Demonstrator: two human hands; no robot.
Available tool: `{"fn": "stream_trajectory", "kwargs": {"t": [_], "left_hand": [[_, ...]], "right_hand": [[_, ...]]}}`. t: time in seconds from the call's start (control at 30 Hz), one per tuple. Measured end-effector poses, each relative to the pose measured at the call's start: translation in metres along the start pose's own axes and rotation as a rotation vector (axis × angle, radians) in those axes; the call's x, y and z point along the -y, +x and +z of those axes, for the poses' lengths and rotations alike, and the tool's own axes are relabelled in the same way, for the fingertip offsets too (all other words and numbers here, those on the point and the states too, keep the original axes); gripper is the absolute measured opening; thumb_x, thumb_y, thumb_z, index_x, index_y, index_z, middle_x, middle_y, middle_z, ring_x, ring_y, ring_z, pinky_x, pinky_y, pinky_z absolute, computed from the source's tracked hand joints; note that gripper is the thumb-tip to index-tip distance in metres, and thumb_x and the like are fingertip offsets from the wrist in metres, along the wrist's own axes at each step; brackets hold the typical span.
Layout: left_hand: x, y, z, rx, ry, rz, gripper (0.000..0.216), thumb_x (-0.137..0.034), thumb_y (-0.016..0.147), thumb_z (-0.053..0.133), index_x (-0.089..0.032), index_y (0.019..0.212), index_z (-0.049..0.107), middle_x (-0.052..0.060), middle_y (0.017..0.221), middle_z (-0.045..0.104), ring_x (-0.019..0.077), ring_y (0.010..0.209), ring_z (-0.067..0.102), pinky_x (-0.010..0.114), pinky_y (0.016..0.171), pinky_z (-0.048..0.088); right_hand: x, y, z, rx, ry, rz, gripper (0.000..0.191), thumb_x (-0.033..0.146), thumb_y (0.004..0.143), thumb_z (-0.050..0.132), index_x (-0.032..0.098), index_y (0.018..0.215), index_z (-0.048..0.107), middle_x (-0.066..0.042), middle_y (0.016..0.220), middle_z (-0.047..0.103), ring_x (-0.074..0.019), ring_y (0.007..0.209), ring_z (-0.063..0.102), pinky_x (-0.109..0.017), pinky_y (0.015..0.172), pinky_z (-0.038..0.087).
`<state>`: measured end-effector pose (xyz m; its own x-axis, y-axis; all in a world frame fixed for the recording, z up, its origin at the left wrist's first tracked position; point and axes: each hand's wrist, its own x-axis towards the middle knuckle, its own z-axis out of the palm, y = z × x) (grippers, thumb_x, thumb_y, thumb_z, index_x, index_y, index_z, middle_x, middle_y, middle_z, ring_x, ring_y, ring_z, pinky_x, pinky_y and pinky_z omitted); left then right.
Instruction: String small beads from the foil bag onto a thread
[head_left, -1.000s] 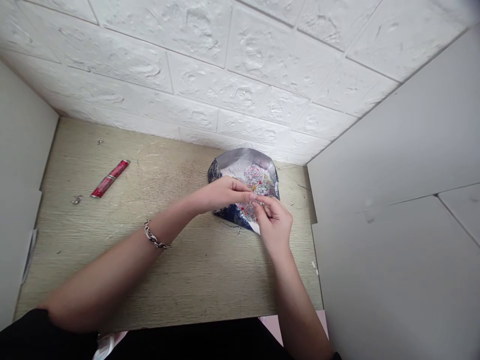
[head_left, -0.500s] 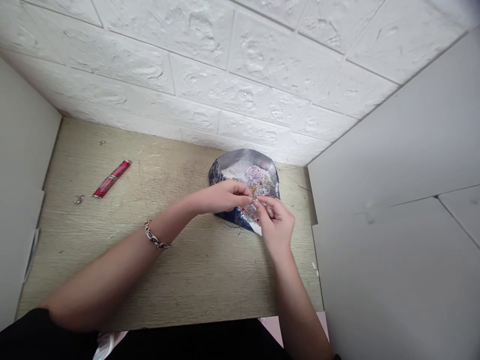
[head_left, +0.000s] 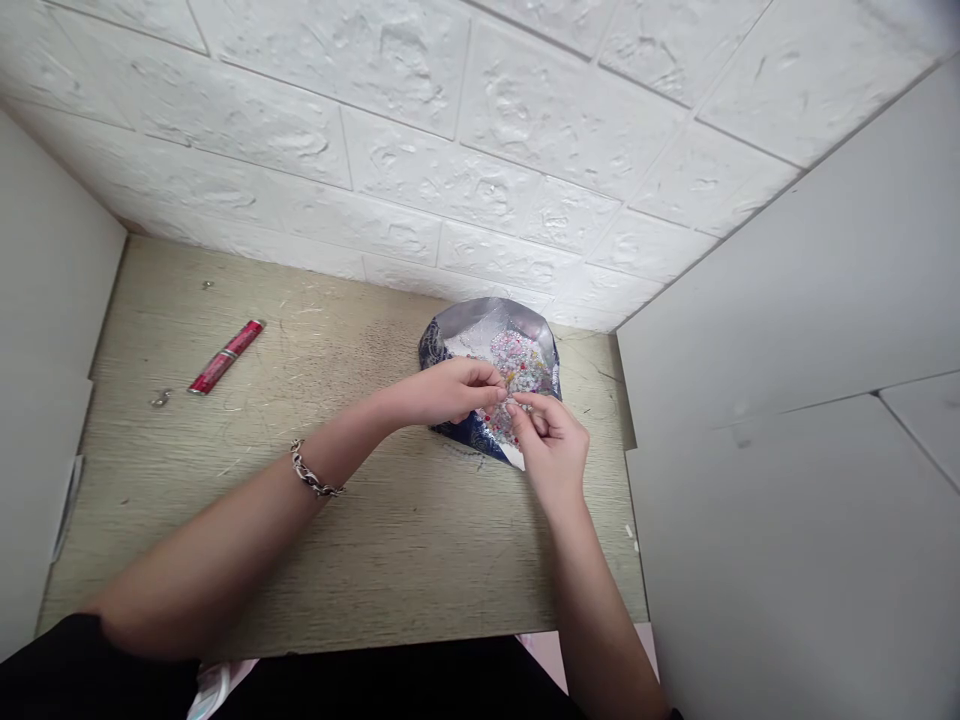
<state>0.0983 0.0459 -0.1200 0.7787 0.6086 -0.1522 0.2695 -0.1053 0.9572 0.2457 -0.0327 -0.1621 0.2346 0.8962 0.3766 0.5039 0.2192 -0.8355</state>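
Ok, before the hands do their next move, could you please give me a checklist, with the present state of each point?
1. Left hand over the open bag: ok.
2. Right hand with its fingertips close to the left hand's: ok.
3. Something small held between the fingertips: cannot tell, too small to make out.
4. Beads visible in the bag, not fully covered by the hands: ok.
5. Red packet apart from both hands: ok, it lies on the table's left side.
6. Table free of loose bits: not ok, a small silvery piece lies near the red packet.
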Motion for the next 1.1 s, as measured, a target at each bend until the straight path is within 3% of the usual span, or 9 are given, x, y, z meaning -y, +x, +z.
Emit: {"fn": "stream_trajectory", "kwargs": {"t": [0.47, 0.63, 0.8, 1.1], "left_hand": [[-0.005, 0.000, 0.006, -0.028, -0.071, 0.002, 0.021, -0.035, 0.076, 0.047, -0.016, 0.068, 0.048, -0.005, 0.053, 0.038, 0.0029, 0.040, 0.032, 0.017, 0.038, 0.025], [-0.008, 0.000, 0.008, -0.113, -0.080, 0.025, 0.022, -0.036, 0.076, 0.048, -0.015, 0.068, 0.049, -0.006, 0.050, 0.036, 0.0032, 0.041, 0.031, 0.018, 0.040, 0.026], [-0.014, -0.001, 0.018, -0.266, 0.055, 0.183, 0.019, -0.032, 0.076, 0.048, -0.015, 0.073, 0.056, -0.004, 0.060, 0.050, 0.0047, 0.053, 0.041, 0.018, 0.050, 0.033], [-0.019, -0.005, 0.029, -0.425, 0.304, 0.256, 0.016, -0.027, 0.077, 0.048, -0.016, 0.072, 0.059, -0.005, 0.055, 0.053, 0.0039, 0.050, 0.042, 0.018, 0.051, 0.033]], "right_hand": [[-0.001, 0.001, 0.001, -0.070, 0.142, 0.100, 0.016, 0.030, 0.069, 0.061, 0.019, 0.080, 0.064, 0.007, 0.050, 0.028, -0.0054, 0.046, 0.029, -0.021, 0.045, 0.031], [0.004, 0.004, -0.001, -0.053, 0.442, 0.288, 0.018, 0.032, 0.067, 0.063, 0.018, 0.078, 0.060, 0.010, 0.041, 0.029, -0.0040, 0.034, 0.027, -0.019, 0.035, 0.026], [0.008, 0.008, -0.003, -0.051, 0.730, 0.369, 0.019, 0.031, 0.064, 0.066, 0.018, 0.075, 0.057, 0.012, 0.035, 0.030, -0.0021, 0.027, 0.022, -0.016, 0.027, 0.019], [0.012, 0.009, -0.004, -0.070, 0.835, 0.408, 0.021, 0.030, 0.059, 0.070, 0.018, 0.071, 0.057, 0.013, 0.033, 0.032, -0.0013, 0.026, 0.021, -0.014, 0.024, 0.020]]}}
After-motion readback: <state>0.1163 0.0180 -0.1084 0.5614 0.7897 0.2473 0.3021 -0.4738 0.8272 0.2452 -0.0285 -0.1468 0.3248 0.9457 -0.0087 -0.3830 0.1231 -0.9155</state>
